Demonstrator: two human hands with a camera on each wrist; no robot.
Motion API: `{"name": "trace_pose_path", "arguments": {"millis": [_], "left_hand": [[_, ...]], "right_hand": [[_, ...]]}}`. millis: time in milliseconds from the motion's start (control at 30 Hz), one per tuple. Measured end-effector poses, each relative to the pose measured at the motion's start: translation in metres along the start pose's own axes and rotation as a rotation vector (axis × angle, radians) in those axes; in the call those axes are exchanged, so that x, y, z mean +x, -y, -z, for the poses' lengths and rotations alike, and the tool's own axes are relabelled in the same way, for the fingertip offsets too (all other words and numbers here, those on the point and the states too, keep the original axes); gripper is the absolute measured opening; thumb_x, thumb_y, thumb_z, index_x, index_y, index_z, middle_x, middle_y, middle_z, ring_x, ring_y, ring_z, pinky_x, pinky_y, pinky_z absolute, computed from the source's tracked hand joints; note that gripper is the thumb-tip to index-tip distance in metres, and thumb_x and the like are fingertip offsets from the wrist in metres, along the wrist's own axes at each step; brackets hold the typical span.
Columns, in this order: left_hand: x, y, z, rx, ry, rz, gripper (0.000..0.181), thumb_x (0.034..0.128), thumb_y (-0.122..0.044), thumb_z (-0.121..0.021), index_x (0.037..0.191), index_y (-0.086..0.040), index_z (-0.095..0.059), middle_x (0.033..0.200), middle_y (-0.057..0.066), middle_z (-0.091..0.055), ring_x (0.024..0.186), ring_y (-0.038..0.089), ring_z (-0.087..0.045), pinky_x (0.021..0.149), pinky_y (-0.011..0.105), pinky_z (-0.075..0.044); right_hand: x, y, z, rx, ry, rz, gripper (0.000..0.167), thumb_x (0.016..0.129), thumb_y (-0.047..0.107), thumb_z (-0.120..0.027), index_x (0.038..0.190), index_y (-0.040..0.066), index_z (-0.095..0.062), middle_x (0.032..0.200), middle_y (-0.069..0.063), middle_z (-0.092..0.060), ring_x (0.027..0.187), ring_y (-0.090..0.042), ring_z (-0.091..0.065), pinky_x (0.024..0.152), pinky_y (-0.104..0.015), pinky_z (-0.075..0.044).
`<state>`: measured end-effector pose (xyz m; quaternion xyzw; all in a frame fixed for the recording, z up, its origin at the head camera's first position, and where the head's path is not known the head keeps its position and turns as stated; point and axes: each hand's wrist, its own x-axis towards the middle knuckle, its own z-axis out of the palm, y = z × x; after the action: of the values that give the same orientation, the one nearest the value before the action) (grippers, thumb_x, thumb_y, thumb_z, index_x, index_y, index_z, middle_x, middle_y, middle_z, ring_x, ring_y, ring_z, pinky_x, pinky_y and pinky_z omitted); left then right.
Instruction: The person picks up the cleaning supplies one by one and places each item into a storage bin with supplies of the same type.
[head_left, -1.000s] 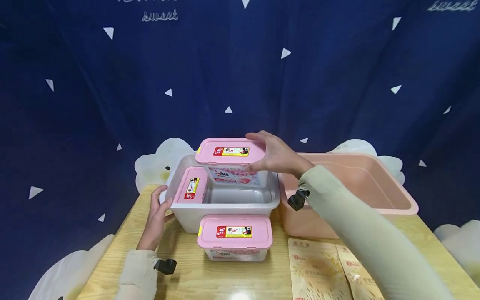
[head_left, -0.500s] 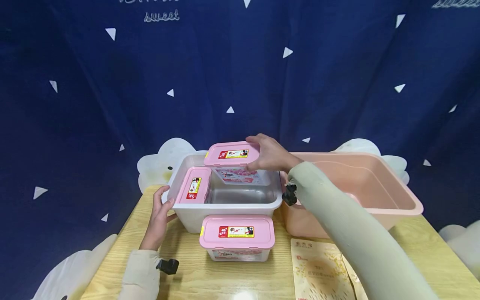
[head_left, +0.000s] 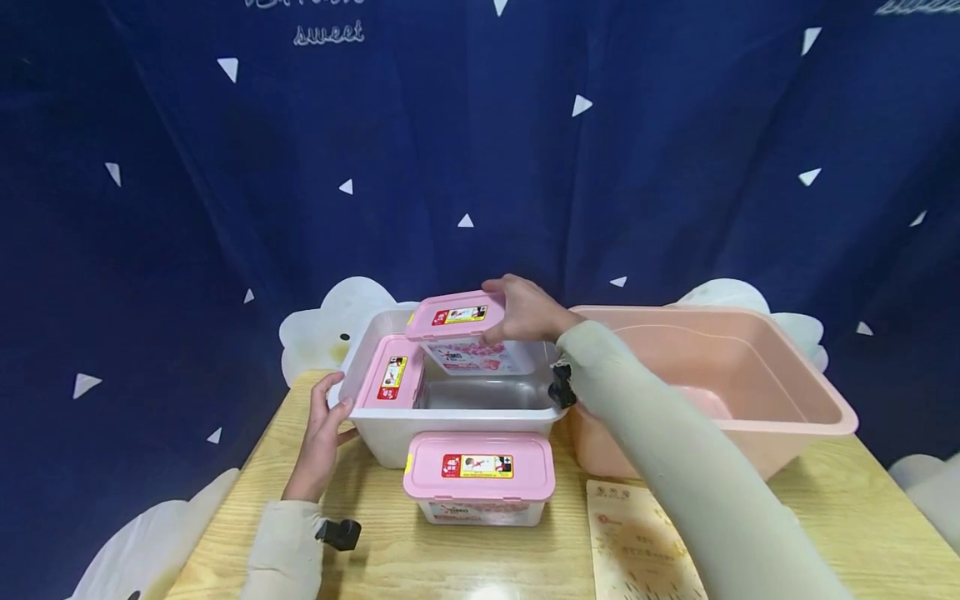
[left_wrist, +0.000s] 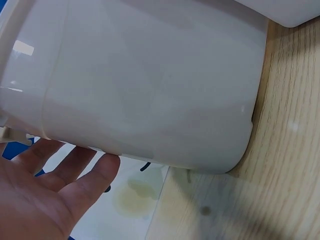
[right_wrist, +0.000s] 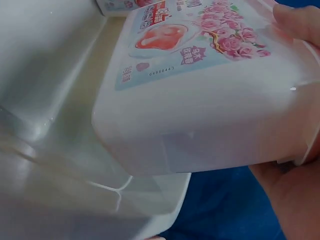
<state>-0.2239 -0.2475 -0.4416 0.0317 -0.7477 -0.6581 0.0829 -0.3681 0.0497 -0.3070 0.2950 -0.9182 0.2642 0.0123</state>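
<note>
My right hand [head_left: 525, 310] grips the right end of a pink-lidded box [head_left: 453, 318], tilted over the white bin [head_left: 457, 421]. In the right wrist view the held box [right_wrist: 200, 120] has its lower part within the bin's opening [right_wrist: 45, 60]. A second pink-lidded box [head_left: 389, 375] lies inside the bin at its left end. The left hand [head_left: 318, 442] holds the bin's left side; in the left wrist view its fingers [left_wrist: 90, 180] touch the bin wall [left_wrist: 150, 90]. A third box [head_left: 480, 467] stands on the table in front of the bin.
A larger peach bin [head_left: 787, 425] stands right of the white one. A flat printed packet [head_left: 637, 542] lies on the wooden table [head_left: 390, 567] at the front right, partly beneath my right sleeve. Behind hangs a dark blue curtain [head_left: 450, 125] with white triangles.
The held box has dropped slightly toward the bin and tilted, its right end lower than before in relation to the bin. The left hand keeps its hold on the bin.
</note>
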Motion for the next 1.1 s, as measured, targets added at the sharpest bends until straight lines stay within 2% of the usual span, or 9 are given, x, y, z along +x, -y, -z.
{"name": "trace_pose_path", "arguments": {"millis": [200, 300, 600, 767, 1100], "left_hand": [[0.003, 0.002, -0.002, -0.009, -0.011, -0.014, 0.051, 0.1036, -0.026, -0.035, 0.152, -0.019, -0.019, 0.155, 0.015, -0.024, 0.129, 0.029, -0.041, 0.092, 0.039, -0.042], [0.003, 0.002, -0.003, -0.008, -0.010, -0.012, 0.051, 0.1036, -0.025, -0.035, 0.152, -0.019, -0.019, 0.154, 0.015, -0.025, 0.129, 0.028, -0.041, 0.091, 0.038, -0.042], [0.000, 0.003, 0.003, 0.026, -0.016, -0.033, 0.050, 0.1040, -0.030, -0.036, 0.151, -0.020, -0.020, 0.155, 0.015, -0.025, 0.129, 0.031, -0.042, 0.092, 0.043, -0.043], [0.000, 0.003, 0.002, 0.035, -0.033, -0.050, 0.049, 0.1033, -0.031, -0.038, 0.149, -0.019, -0.023, 0.152, 0.016, -0.028, 0.126, 0.030, -0.044, 0.089, 0.041, -0.044], [0.002, 0.002, 0.003, 0.016, -0.009, -0.022, 0.050, 0.1033, -0.025, -0.035, 0.151, -0.017, -0.020, 0.153, 0.017, -0.027, 0.125, 0.029, -0.043, 0.091, 0.040, -0.043]], "right_hand": [[0.007, -0.004, -0.010, 0.003, 0.015, -0.017, 0.089, 0.063, 0.030, -0.084, 0.142, 0.003, -0.051, 0.130, -0.015, -0.060, 0.114, -0.028, -0.058, 0.104, -0.044, -0.046], [0.008, -0.007, -0.016, 0.013, 0.026, -0.022, 0.089, 0.064, 0.030, -0.084, 0.142, 0.003, -0.051, 0.131, -0.015, -0.060, 0.114, -0.028, -0.058, 0.104, -0.043, -0.046], [0.014, -0.015, -0.025, -0.029, 0.070, -0.019, 0.090, 0.064, 0.031, -0.085, 0.141, 0.001, -0.051, 0.133, -0.017, -0.062, 0.119, -0.029, -0.058, 0.108, -0.044, -0.044], [0.015, -0.019, -0.024, -0.074, 0.110, -0.028, 0.090, 0.066, 0.031, -0.085, 0.143, 0.002, -0.049, 0.136, -0.015, -0.062, 0.122, -0.028, -0.058, 0.110, -0.043, -0.043], [0.011, -0.022, -0.024, -0.165, 0.177, -0.052, 0.087, 0.068, 0.032, -0.085, 0.142, 0.004, -0.050, 0.135, -0.017, -0.061, 0.118, -0.030, -0.059, 0.107, -0.045, -0.045]]}}
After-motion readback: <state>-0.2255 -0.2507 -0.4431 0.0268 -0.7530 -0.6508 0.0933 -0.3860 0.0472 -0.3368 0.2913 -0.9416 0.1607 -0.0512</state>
